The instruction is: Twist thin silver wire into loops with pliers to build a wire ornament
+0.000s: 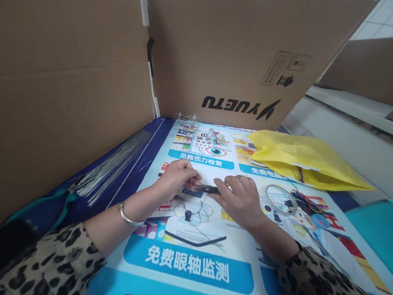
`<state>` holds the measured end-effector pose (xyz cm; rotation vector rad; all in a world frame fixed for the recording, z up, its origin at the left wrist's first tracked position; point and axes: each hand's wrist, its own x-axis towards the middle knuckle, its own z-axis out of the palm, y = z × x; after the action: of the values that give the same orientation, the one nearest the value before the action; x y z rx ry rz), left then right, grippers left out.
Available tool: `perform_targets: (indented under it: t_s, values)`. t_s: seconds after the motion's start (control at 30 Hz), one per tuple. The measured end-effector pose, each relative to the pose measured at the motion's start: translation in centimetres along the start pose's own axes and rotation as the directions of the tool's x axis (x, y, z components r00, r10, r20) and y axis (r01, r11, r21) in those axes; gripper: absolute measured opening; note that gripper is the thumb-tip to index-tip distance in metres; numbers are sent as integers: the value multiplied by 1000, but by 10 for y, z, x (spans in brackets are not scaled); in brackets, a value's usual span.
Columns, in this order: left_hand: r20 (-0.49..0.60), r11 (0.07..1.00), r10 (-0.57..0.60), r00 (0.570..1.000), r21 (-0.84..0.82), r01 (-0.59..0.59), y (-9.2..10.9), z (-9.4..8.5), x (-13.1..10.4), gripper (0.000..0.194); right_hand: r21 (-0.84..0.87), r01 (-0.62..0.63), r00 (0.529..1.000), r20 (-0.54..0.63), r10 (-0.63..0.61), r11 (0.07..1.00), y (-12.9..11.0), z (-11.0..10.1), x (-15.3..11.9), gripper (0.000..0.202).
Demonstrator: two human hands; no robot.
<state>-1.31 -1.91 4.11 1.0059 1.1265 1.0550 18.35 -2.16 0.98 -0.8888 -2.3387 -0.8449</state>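
Over the printed sheet, my left hand [181,175] is closed in a pinch at what looks like a thin wire; the fingertips partly hide it. My right hand [240,198] grips small black pliers [207,189], whose narrow tip points left and meets the left fingertips. Just below both hands, loops of thin wire [202,213] lie on the sheet with a small dark piece [188,215] among them. A bundle of straight silvery wires [112,166] rests on the dark blue surface to the left.
Cardboard walls [208,50] stand behind and at the left. A yellow bag [304,158] lies at the right, near a roll of clear tape [281,200] and coloured cords [307,202]. Tangled wire pieces [216,137] sit at the back; a teal pouch [386,236] is far right.
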Motion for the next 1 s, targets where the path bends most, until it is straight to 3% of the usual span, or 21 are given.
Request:
perform_targets:
  t_s: [0.13,0.43,1.0]
  values:
    - [-1,1000,3,1000,7,-3,5,3,-4,14,-34,6,999,-36,-7,999,-1,-3,2,33]
    - [29,999,50,998,-7,-50,-7,-1,1,14,-57,31,999,-41,-33,998,-2,-5,2,30]
    - [35,1000,-3,999,4,3,1,3,-5,16,-34,42,996,-72,-44,999,-1,-8,4,27]
